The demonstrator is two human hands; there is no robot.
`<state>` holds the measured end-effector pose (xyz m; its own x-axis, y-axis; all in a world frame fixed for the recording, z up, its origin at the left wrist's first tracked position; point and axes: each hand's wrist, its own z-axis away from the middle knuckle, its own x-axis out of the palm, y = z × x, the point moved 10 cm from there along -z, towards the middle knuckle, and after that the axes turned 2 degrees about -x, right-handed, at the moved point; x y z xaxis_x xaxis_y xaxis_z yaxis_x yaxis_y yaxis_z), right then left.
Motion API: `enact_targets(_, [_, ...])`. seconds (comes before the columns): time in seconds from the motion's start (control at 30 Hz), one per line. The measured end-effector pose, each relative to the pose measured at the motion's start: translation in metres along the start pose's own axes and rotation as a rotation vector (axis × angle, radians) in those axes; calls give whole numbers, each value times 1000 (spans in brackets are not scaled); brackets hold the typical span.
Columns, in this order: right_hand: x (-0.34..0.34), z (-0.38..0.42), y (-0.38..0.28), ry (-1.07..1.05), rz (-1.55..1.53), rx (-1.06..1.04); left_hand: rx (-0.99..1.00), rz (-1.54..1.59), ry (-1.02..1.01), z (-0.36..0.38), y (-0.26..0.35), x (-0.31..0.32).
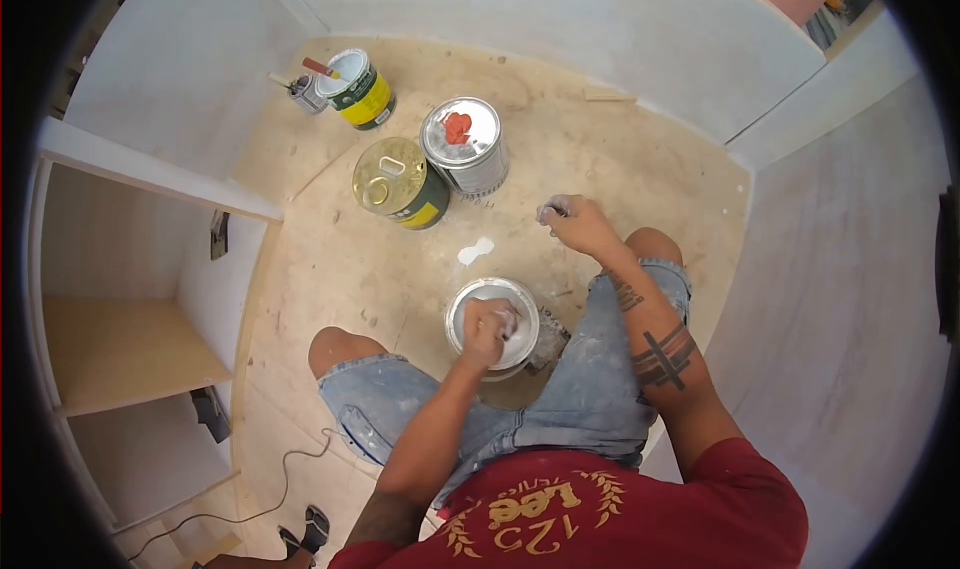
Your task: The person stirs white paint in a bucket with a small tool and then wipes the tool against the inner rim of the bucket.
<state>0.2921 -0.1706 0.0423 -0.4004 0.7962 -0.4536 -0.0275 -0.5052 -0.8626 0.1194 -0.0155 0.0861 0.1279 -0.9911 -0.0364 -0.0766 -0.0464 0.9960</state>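
- At the far left I see bare wooden shelves, flat and pale, cut off by the dark lens edge; a thin black cable snakes over the plywood floor near them.
- Far left of centre stands an open yellow-labelled can with a stick across its mouth; a small object beside it is too small for me to make out.
- Nearer, a gold-lidded can touches a silver-lidded can bearing a red blob.
- My left hand is curled shut around a whitish lump, pressed into the open round tin of white paste that sits on the floor between my knees; the hand hides much of the contents.
- A white smear marks the floor just beyond the tin.
- My right hand rests farther right, fingers pinched on a small pale wad; what it is I cannot tell.
- Paint-flecked denim shorts cover my thighs.
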Motion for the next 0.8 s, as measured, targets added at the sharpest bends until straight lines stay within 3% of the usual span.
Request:
enact_targets(0.03, [5, 4, 1, -26, 48, -3, 30, -88, 161, 1, 11, -14])
enact_targets(0.07, [3, -3, 0, -43, 101, -20, 45, -83, 168, -3, 20, -20])
enact_targets(0.13, [-10, -7, -11, -27, 100, 0, -99, 326, -23, -13, 75, -21])
enact_targets(0.17, [-4, 5, -5, -48, 98, 35, -40, 313, -56, -14, 88, -20])
enact_targets(0.27, [-2, 0, 5, -4, 30, 21, -28, 125, -96, -9, 16, -15])
enact_targets(0.3, [-1, -1, 6, -7, 28, 12, -66, 111, -14, -4, -16, -19])
enact_targets(0.4, [-1, 2, 15, -28, 23, 48, -135, 102, -62, 7, -23, -16])
enact_targets(0.47, [-1, -3, 15, -44, 66, 35, -84, 4, -74, -1, 35, -20])
enact_targets(0.53, [-3, 1, 13, -38, 19, 53, -26, 385, 74, 0, 83, -40])
enact_targets(0.67, [2, 3, -3, -49, 25, 67, 41, 34, 50, 9, 20, -40])
enact_targets(0.7, [4, 1, -2, -51, 26, 66, -90, 349, -18, 6, -19, -32])
enact_targets(0.8, [8, 0, -2, -55, 81, -10, -198, 335, 80, 2, -32, -34])
